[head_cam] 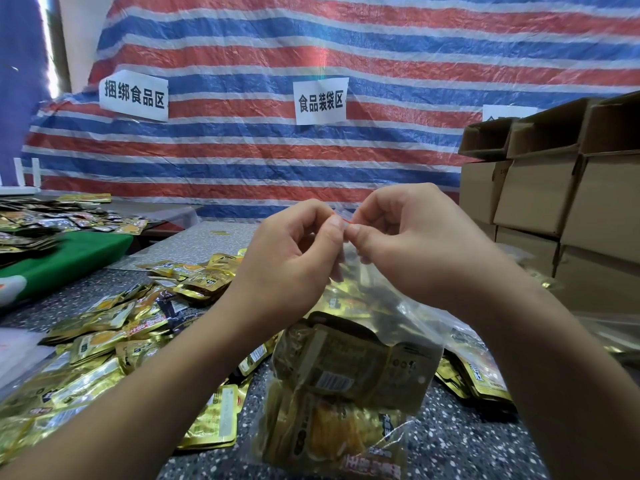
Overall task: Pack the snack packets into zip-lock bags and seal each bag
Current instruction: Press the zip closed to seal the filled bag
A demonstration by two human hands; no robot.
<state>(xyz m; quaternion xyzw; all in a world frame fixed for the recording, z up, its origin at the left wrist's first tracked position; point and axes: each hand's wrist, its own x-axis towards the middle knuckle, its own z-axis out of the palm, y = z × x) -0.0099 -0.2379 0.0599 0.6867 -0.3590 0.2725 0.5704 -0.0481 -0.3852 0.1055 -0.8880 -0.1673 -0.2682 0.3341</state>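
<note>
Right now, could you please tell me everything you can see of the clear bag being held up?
The zip-lock bag is thin, clear, crinkled plastic with a red strip along its top. It hangs upright over the speckled table, full of gold snack packets. The left hand and right hand pinch its top edge side by side.

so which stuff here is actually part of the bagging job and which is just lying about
Part of the job:
- clear plastic zip-lock bag filled with packets, its orange-red seal strip pinched by the left hand and right hand
- loose gold foil snack packets on the speckled grey table

Lying about:
- stacked brown cardboard boxes
- green cloth
- white paper signs on the striped tarpaulin
</note>
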